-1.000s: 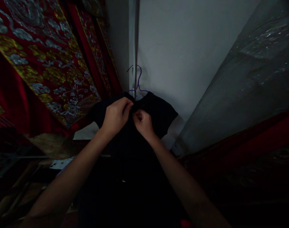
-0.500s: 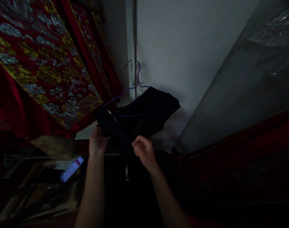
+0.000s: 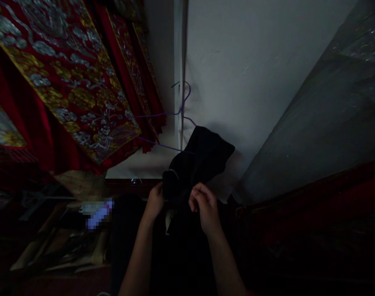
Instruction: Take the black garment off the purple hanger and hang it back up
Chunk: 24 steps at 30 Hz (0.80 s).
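Note:
A dark garment (image 3: 206, 154) hangs by one shoulder from the right arm of a purple wire hanger (image 3: 163, 144). The hanger's hook loops over a pale upright strip on the wall, and its left arm is bare. My left hand (image 3: 156, 201) is closed on the garment's left edge, its fingertips partly hidden by the cloth. Lower down on the right, my right hand (image 3: 204, 205) pinches the front of the same garment between thumb and fingers. A small pale piece (image 3: 168, 222) shows below, between the hands. Darkness hides the garment's lower part.
Red embroidered cloth (image 3: 82, 94) with gold and silver patterns hangs at the upper left. A lit phone (image 3: 99, 216), partly blurred out, lies on a wooden seat or frame (image 3: 98, 250) at lower left. Translucent plastic sheeting (image 3: 313, 123) covers the right side.
The garment's left shoulder has come off the hanger's left arm, and my left hand has moved right with it. My right hand still pinches the cloth. The view has shifted slightly.

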Available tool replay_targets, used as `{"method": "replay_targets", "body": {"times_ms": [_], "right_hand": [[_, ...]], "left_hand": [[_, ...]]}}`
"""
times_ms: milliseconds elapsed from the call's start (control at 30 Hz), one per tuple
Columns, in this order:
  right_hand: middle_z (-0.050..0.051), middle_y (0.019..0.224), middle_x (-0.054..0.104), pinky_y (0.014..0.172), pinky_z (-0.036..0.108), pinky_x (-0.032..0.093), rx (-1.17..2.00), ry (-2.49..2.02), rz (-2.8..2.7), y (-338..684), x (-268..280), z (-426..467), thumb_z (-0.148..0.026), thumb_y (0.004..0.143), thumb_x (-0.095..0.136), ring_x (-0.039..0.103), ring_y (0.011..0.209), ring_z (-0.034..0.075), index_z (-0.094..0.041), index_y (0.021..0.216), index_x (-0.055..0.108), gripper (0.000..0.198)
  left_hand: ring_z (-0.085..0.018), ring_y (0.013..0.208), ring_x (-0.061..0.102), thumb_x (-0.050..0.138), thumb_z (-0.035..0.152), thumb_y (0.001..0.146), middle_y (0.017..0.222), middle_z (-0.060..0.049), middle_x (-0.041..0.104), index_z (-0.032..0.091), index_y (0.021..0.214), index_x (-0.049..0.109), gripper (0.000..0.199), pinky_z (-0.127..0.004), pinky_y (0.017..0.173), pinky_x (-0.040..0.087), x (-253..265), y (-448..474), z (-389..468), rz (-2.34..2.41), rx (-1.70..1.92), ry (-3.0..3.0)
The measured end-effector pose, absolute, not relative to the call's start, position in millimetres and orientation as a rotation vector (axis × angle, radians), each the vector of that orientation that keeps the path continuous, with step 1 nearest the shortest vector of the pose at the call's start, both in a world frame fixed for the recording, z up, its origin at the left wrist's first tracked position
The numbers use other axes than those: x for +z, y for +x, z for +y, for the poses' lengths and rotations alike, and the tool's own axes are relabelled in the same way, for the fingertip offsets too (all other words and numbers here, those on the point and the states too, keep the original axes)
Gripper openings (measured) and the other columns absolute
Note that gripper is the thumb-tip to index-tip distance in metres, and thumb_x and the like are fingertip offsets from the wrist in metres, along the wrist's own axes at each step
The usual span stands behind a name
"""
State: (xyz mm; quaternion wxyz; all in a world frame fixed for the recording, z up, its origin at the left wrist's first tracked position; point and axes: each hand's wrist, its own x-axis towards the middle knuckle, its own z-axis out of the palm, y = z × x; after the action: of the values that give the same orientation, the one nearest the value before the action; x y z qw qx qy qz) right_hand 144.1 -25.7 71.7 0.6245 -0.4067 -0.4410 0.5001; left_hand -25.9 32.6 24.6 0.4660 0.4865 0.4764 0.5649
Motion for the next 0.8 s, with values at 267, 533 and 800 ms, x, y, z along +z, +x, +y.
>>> {"method": "replay_targets", "body": {"times_ms": [267, 533, 800], "right_hand": [[-0.006, 0.045, 0.044, 0.044, 0.024, 0.029, 1.243, -1.135, -1.081, 158, 55, -14, -0.040, 0.073, 0.056, 0.039, 0.041, 0.010, -0.023, 0.063, 0.051, 0.020], [0.004, 0.084, 0.065, 0.072, 0.030, 0.049, 1.045, -1.039, -1.395, 159, 80, -36, -0.045, 0.082, 0.070, 0.062, 0.080, 0.020, -0.021, 0.087, 0.063, 0.025], [0.007, 0.114, 0.067, 0.101, 0.038, 0.048, 1.108, -0.928, -1.477, 125, 82, -51, -0.033, 0.086, 0.066, 0.062, 0.111, 0.026, -0.023, 0.115, 0.062, 0.031]], "left_hand": [[-0.012, 0.065, 0.055, 0.075, 0.043, 0.073, 0.071, 0.002, 0.056, 0.019, 0.073, 0.055, 0.032, -0.022, 0.064, 0.046, 54, -8, 16, 0.790, 1.458, 0.812], [-0.015, 0.068, 0.051, 0.073, 0.049, 0.077, 0.078, 0.000, 0.051, 0.022, 0.071, 0.042, 0.042, -0.027, 0.068, 0.047, 108, 8, -23, 0.616, 1.470, 0.840], [-0.020, 0.092, 0.055, 0.051, 0.040, 0.101, 0.092, -0.005, 0.056, 0.020, 0.078, 0.060, 0.033, -0.029, 0.085, 0.045, 117, 10, -36, 0.720, 1.569, 1.608]]}}
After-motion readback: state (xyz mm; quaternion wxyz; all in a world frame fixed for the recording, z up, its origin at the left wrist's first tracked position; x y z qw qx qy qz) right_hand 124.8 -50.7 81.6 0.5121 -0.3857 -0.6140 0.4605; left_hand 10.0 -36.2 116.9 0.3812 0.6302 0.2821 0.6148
